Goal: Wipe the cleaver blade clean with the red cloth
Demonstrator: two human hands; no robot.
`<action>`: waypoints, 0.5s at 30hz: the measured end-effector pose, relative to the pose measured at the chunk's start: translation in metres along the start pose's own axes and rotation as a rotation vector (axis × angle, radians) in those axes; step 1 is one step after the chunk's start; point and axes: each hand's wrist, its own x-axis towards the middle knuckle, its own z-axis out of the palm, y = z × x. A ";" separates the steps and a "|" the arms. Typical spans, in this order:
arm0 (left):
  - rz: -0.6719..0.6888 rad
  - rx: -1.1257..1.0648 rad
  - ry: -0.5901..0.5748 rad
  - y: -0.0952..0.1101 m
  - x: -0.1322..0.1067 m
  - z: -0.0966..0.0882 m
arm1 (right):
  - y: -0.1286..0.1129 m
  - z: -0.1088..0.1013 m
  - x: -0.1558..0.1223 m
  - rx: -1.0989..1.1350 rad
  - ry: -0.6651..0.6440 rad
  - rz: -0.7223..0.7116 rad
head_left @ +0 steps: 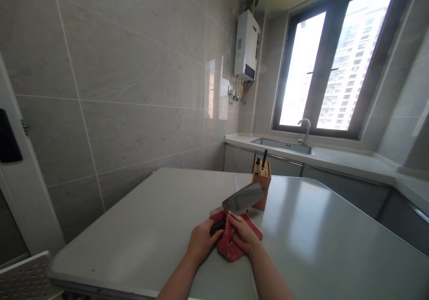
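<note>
On the grey desk (311,228), near its near edge, your hands are together: your left hand (203,242) clamps the black handle of a cleaver (243,198), and your right hand (243,234) presses a red cloth (229,248) to the blade's base. Just beyond stands a wooden knife block (262,186); far right, a steel sink (284,146) sits below the window (335,63).

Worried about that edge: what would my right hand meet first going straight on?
The right hand would probably meet the cleaver's steel blade first, near its heel, though depth is unclear here.
</note>
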 end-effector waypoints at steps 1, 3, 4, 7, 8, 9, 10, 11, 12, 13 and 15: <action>0.002 -0.001 0.000 0.000 0.000 0.000 | 0.000 0.001 0.000 -0.002 -0.004 0.006; 0.000 0.000 -0.001 -0.001 0.000 0.001 | -0.001 0.003 -0.002 -0.005 -0.013 0.014; 0.000 0.001 -0.003 -0.002 0.000 0.001 | -0.002 0.005 -0.002 -0.005 -0.016 0.016; 0.003 0.001 -0.006 -0.002 0.000 0.001 | -0.004 0.008 -0.004 0.004 -0.027 0.013; 0.007 0.002 -0.006 -0.003 0.000 0.001 | -0.004 0.008 -0.004 0.008 -0.031 0.011; 0.011 0.003 -0.006 -0.003 0.000 0.001 | -0.004 0.009 -0.004 0.010 -0.036 0.012; 0.014 0.004 -0.005 -0.003 0.000 0.001 | -0.004 0.008 -0.005 0.011 -0.038 0.012; 0.017 0.005 -0.004 -0.003 0.000 0.001 | -0.004 0.008 -0.005 0.011 -0.038 0.012; 0.019 0.007 -0.003 -0.004 0.000 0.002 | -0.004 0.008 -0.004 0.010 -0.036 0.013; 0.020 0.010 -0.003 -0.004 0.000 0.002 | -0.004 0.008 -0.004 0.007 -0.034 0.013; 0.019 0.018 -0.007 -0.004 0.000 0.002 | -0.004 0.008 -0.005 0.004 -0.033 0.014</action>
